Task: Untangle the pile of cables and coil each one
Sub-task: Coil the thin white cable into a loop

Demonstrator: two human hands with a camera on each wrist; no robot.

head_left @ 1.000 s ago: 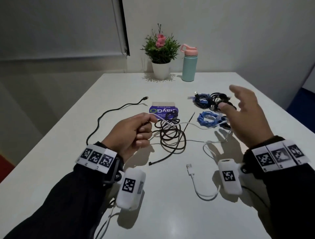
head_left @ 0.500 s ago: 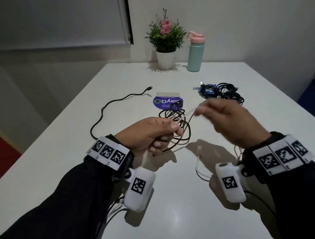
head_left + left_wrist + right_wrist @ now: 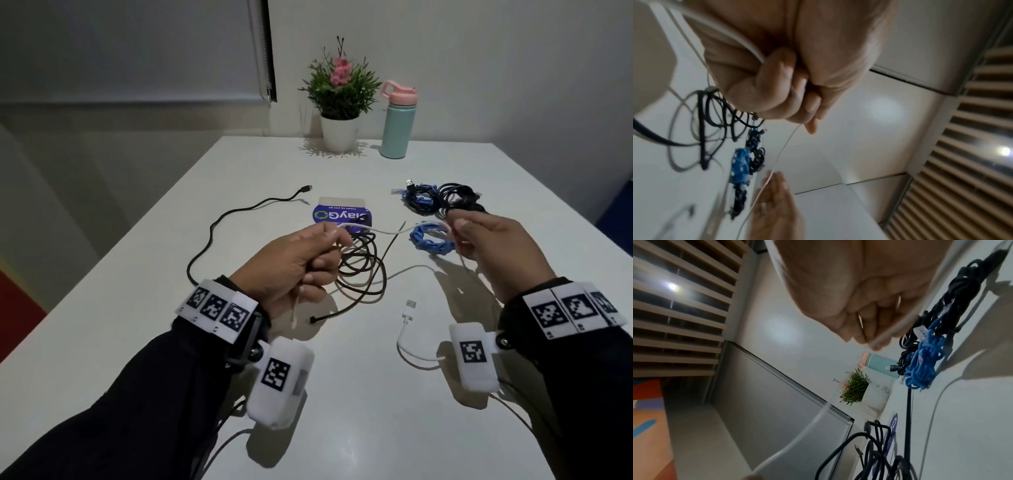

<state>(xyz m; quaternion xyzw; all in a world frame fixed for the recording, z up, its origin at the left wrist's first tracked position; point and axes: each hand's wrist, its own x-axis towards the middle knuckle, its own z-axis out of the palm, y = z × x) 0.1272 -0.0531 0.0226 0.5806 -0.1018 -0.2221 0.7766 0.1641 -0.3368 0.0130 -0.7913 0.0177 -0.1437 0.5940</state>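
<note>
Both my left hand (image 3: 291,263) and right hand (image 3: 496,246) pinch the white cable (image 3: 383,230); I should probably wind even loops, keeping it lightly taut.

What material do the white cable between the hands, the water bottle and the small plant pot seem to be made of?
White cable: smooth rubbery plastic, since it sags in a soft curve. Water bottle: probably painted metal, matte mint body, with a pink plastic lid. Plant pot: plain white ceramic or plastic, which one is unclear.
</note>
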